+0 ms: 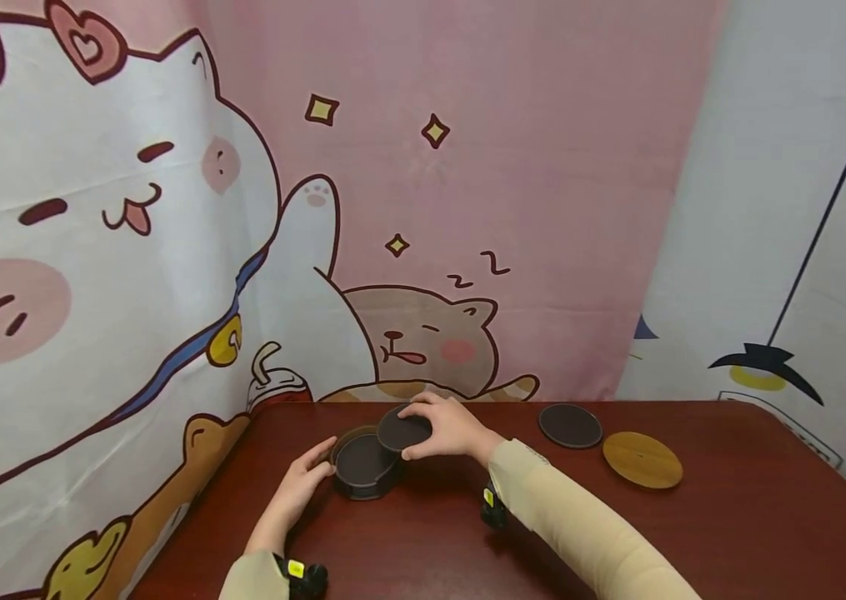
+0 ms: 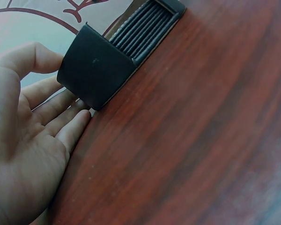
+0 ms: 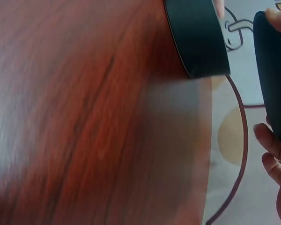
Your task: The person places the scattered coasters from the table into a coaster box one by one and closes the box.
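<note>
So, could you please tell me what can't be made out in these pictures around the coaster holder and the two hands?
- Head view: how many coasters sit in the holder; too small, and the right hand's dark coaster overlaps it.
- Left wrist view: the holder's far end is cut off by the top edge; the left hand only touches its wall.
- Right wrist view: the right hand's grip is cut off at the right edge; the table is blurred.

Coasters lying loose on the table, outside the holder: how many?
2: a dark coaster and a wooden coaster, side by side right of the hands. The right hand holds another dark one over the holder, where more sit stacked, count unclear.
</note>
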`<state>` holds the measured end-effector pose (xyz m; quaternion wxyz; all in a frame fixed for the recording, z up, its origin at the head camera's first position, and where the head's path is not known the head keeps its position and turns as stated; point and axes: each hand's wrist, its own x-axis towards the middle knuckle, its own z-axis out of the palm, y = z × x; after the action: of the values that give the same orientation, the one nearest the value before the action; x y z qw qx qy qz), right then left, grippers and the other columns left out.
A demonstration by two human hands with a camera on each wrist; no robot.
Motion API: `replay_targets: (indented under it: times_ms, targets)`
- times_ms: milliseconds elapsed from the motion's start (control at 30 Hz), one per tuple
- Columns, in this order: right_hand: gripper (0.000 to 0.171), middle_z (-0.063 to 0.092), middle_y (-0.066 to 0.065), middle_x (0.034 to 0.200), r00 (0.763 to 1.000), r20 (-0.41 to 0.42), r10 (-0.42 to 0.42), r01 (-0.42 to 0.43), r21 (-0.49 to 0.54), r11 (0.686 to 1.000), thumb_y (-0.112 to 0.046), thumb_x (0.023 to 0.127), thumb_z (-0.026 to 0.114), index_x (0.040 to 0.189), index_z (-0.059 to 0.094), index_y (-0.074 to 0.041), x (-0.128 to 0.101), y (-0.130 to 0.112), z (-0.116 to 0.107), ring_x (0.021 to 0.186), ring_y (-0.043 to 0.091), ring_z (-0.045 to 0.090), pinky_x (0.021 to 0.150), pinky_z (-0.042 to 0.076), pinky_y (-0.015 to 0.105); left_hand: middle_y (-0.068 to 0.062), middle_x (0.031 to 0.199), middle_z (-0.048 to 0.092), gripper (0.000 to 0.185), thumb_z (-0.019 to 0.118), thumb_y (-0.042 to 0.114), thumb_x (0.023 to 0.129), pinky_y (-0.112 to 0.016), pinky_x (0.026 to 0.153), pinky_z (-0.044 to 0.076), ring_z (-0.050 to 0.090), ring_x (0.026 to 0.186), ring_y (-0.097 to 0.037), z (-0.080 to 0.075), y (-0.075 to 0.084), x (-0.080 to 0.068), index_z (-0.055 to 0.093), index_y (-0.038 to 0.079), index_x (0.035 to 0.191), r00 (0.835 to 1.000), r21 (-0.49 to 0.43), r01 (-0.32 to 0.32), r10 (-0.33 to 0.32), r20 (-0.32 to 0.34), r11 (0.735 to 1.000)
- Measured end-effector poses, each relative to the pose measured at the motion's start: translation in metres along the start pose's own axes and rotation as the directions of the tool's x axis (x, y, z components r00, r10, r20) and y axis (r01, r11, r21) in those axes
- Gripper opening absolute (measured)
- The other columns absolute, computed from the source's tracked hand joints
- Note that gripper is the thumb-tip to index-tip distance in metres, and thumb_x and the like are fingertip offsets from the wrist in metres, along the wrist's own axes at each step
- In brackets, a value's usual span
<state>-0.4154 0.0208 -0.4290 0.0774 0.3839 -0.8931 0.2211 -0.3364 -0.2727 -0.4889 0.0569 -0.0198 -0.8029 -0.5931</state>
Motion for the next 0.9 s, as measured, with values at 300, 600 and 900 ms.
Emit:
replay_targets:
  times_ms: [300,600,900]
  targets:
    - [0.068,0.047,0.003,0.141,0.996,0.090,-0.006,0.007,-0.016,1.000,-0.068,0.069,0.068,0.128,0.063,-0.034,0.015,-0.021,0.014,0.119,0.027,0.050,0.096,0.039,0.044,-0.019,0.142,0.048,0.057,0.056,0.006,0.086,-0.054,0.104,0.029,0.040,0.132,-0.034,0.000,-0.007,0.005,0.049,0.006,0.142,1.000,0.001,-0.005,0.005,-0.003,1.000]
    - [0.070,0.050,0.004,0.139,0.989,0.143,-0.040,0.051,-0.073,0.996,-0.069,0.069,0.068,0.128,0.063,-0.033,0.028,-0.034,0.028,0.126,0.022,0.046,0.102,0.033,0.049,-0.018,0.141,0.050,0.058,0.057,0.006,0.085,-0.050,0.104,0.029,0.042,0.131,-0.032,-0.001,-0.005,0.004,0.050,0.007,0.142,1.000,-0.016,-0.004,0.004,0.000,1.000]
    - [0.071,0.050,0.004,0.139,0.988,0.154,-0.018,0.038,-0.128,0.991,-0.071,0.069,0.067,0.128,0.063,-0.032,0.036,-0.045,0.041,0.122,0.023,0.049,0.095,0.036,0.045,-0.018,0.141,0.049,0.058,0.057,0.007,0.085,-0.054,0.104,0.029,0.040,0.132,-0.034,-0.001,0.000,0.002,0.049,0.007,0.142,1.000,-0.026,0.003,-0.003,0.001,1.000]
